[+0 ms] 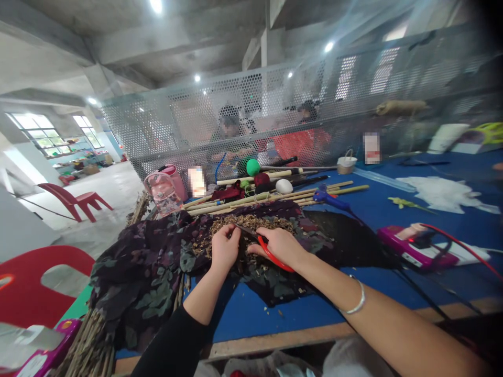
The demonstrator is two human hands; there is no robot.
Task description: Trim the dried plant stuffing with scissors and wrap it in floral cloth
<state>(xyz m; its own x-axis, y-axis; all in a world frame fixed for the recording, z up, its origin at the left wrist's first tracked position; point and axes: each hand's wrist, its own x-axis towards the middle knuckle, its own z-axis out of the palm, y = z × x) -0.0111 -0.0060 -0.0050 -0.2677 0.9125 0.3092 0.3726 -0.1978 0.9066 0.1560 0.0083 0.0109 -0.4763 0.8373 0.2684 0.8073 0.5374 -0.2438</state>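
Observation:
My right hand [281, 245] is closed around the red-handled scissors [272, 255], whose dark blades point left toward my other hand. Thumb and fingers pinched together, my left hand [225, 248] is at the blade tips; whatever it holds is too small to make out. Beneath both hands lies a heap of short brown cut plant pieces [255, 221], some of it hidden by them. The heap rests on a dark floral cloth [145, 267] spread over the blue table [251, 309].
Behind the heap lie bamboo sticks [231, 206], a pink bag [167, 186] and a blue glue gun [332, 199]. A purple power strip [412, 248] with cords is at right. Dry stalks [92, 340] stand lower left. A mesh partition [176, 120] separates two people beyond.

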